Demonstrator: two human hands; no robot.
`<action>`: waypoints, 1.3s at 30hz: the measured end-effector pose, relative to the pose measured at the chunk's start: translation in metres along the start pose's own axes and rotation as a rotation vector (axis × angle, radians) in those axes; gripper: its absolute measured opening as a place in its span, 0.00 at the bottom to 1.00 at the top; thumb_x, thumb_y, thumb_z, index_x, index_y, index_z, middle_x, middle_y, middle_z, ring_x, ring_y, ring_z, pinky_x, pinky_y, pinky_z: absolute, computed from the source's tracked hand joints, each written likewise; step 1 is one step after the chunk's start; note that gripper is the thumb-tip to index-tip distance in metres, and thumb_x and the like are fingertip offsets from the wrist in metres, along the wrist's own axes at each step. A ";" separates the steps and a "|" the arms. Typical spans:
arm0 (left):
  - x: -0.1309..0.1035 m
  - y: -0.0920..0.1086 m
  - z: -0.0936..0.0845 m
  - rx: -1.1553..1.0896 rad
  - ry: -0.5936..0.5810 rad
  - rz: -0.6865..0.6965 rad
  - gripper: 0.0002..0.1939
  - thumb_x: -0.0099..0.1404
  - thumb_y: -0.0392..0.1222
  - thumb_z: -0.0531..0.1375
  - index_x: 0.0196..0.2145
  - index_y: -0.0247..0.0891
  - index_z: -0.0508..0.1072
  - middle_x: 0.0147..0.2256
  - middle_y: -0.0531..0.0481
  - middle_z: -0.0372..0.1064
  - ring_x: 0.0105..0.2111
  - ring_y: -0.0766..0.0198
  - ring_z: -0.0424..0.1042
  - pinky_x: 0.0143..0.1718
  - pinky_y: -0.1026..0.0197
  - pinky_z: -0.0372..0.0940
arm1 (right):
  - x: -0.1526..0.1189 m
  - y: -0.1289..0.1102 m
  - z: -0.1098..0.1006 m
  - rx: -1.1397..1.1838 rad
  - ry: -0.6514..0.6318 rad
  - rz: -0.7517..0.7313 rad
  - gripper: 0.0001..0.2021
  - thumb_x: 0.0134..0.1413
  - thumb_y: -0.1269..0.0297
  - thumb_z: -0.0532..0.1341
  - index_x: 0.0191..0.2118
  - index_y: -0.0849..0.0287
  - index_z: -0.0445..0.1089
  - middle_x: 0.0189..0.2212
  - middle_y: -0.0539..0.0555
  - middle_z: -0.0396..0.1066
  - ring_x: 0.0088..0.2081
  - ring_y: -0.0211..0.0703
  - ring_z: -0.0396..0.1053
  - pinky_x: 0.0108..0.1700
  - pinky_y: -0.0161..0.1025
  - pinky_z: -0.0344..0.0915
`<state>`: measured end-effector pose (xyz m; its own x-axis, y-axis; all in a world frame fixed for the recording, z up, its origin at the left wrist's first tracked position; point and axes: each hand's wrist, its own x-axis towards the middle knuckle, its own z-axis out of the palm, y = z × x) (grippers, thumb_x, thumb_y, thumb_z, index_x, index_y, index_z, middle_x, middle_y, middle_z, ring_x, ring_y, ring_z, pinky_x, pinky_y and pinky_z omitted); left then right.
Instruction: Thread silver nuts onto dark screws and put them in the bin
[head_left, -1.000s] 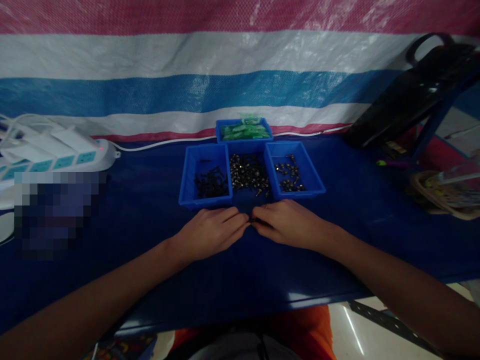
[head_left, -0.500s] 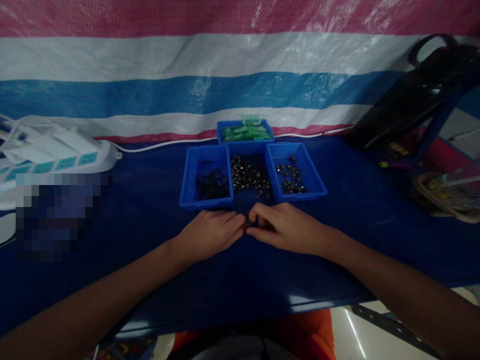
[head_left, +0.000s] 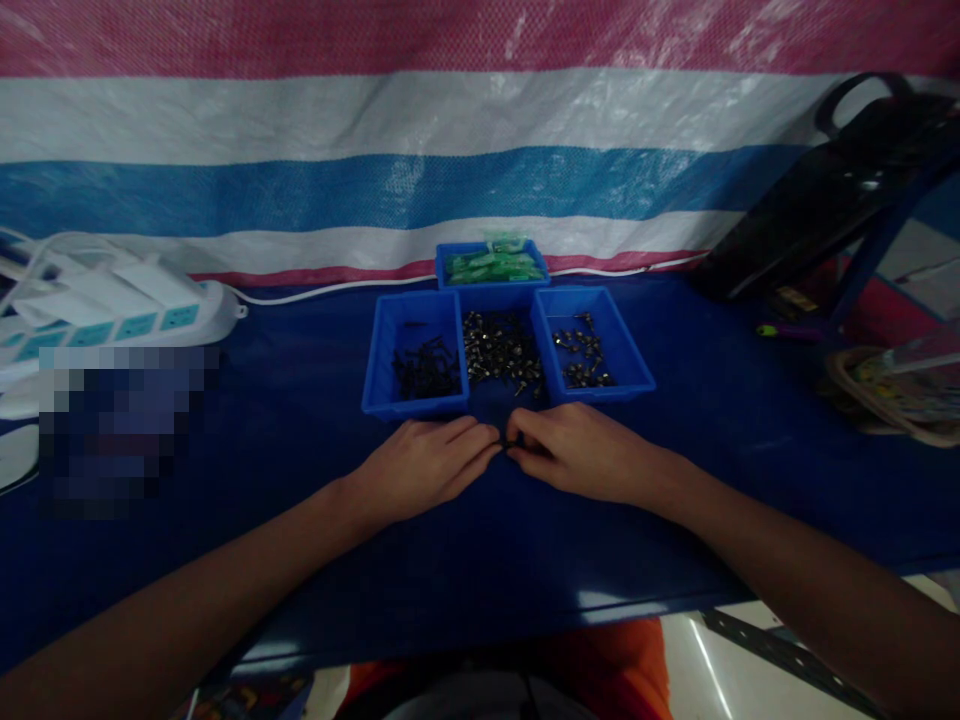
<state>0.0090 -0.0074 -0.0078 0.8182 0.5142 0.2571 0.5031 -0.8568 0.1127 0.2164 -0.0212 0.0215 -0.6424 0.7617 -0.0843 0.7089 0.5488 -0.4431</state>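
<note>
My left hand (head_left: 435,460) and my right hand (head_left: 577,450) meet fingertip to fingertip just in front of the blue bins, a little above the tabletop. Both are closed in a pinch on a small dark part (head_left: 507,444), mostly covered by the fingers; its exact kind is too small to make out. In the left blue bin (head_left: 375,350) lie thin black screw-like pieces (head_left: 427,370). Small shiny metal pieces (head_left: 581,350) lie in the right blue bin (head_left: 634,365). Between these bins is a pile of dark and metallic small parts (head_left: 499,350).
A blue bin of green packets (head_left: 495,265) stands at the back. At left are a white power strip (head_left: 165,320) and a blurred-out patch. A black bottle (head_left: 832,190), a purple-green pen (head_left: 791,331) and a basket (head_left: 892,400) sit at right. Striped sheeting (head_left: 480,110) hangs behind.
The fingertips of my two hands have drawn slightly apart, showing a thin dark bit between them. My left fingers are a little farther right. The bins have stayed in place.
</note>
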 end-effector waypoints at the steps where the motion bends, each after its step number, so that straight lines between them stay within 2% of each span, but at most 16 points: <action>1: -0.001 0.000 0.000 -0.008 0.014 0.018 0.10 0.67 0.42 0.47 0.39 0.38 0.66 0.30 0.53 0.67 0.28 0.69 0.69 0.26 0.68 0.63 | 0.000 0.000 0.001 0.002 -0.007 -0.004 0.02 0.54 0.67 0.54 0.34 0.59 0.61 0.26 0.49 0.69 0.27 0.36 0.67 0.27 0.31 0.53; 7: -0.002 0.003 -0.001 -0.076 -0.020 0.139 0.08 0.66 0.39 0.48 0.40 0.38 0.65 0.34 0.53 0.67 0.30 0.70 0.69 0.26 0.68 0.62 | 0.000 -0.002 0.005 0.014 -0.025 -0.028 0.02 0.53 0.69 0.54 0.35 0.58 0.60 0.28 0.49 0.70 0.28 0.36 0.68 0.28 0.31 0.54; 12: 0.000 0.003 -0.003 -0.146 0.024 0.021 0.06 0.61 0.35 0.50 0.36 0.36 0.64 0.34 0.52 0.67 0.31 0.69 0.68 0.28 0.68 0.63 | -0.001 0.000 0.003 0.001 -0.007 -0.057 0.05 0.55 0.63 0.55 0.35 0.58 0.62 0.28 0.49 0.70 0.28 0.36 0.68 0.28 0.32 0.53; 17: 0.001 0.002 -0.002 -0.101 0.010 -0.038 0.06 0.63 0.37 0.49 0.36 0.37 0.65 0.26 0.55 0.65 0.25 0.70 0.66 0.25 0.68 0.62 | -0.001 0.000 0.001 0.010 -0.012 -0.082 0.06 0.57 0.62 0.54 0.36 0.58 0.63 0.27 0.49 0.70 0.27 0.35 0.67 0.28 0.32 0.54; 22: 0.000 -0.002 0.001 -0.018 -0.029 0.003 0.11 0.67 0.40 0.46 0.43 0.37 0.64 0.34 0.51 0.66 0.32 0.68 0.69 0.32 0.66 0.66 | 0.000 -0.001 0.001 -0.066 0.017 -0.046 0.11 0.60 0.58 0.49 0.36 0.60 0.61 0.27 0.51 0.70 0.27 0.37 0.67 0.28 0.33 0.53; 25: 0.000 -0.003 0.001 0.013 -0.036 0.032 0.11 0.68 0.39 0.46 0.42 0.37 0.65 0.34 0.51 0.67 0.34 0.67 0.69 0.33 0.66 0.67 | 0.000 -0.001 0.002 -0.118 0.029 -0.045 0.11 0.62 0.60 0.47 0.35 0.60 0.61 0.26 0.50 0.69 0.26 0.37 0.67 0.27 0.34 0.52; 31: 0.001 -0.002 0.000 0.005 0.035 0.070 0.10 0.68 0.39 0.46 0.40 0.36 0.66 0.33 0.51 0.67 0.34 0.69 0.70 0.34 0.67 0.67 | 0.001 -0.001 0.003 -0.100 0.023 -0.055 0.11 0.62 0.62 0.46 0.33 0.60 0.61 0.25 0.50 0.68 0.25 0.36 0.66 0.27 0.33 0.52; 36: 0.003 0.001 0.000 0.012 -0.032 -0.049 0.11 0.67 0.43 0.47 0.40 0.37 0.65 0.33 0.51 0.67 0.31 0.66 0.69 0.30 0.65 0.66 | 0.001 0.000 0.003 -0.097 0.040 -0.056 0.10 0.62 0.63 0.46 0.34 0.60 0.61 0.26 0.50 0.69 0.27 0.37 0.67 0.28 0.33 0.53; 39: 0.003 0.001 -0.001 0.025 -0.073 -0.083 0.12 0.67 0.43 0.47 0.36 0.37 0.66 0.30 0.51 0.65 0.28 0.66 0.68 0.28 0.65 0.64 | 0.000 -0.001 0.001 -0.089 0.037 -0.049 0.08 0.61 0.64 0.47 0.36 0.60 0.61 0.27 0.51 0.69 0.27 0.37 0.67 0.28 0.33 0.54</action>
<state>0.0117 -0.0073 -0.0064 0.7909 0.5859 0.1768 0.5763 -0.8102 0.1068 0.2151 -0.0220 0.0207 -0.6666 0.7448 -0.0305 0.7011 0.6125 -0.3650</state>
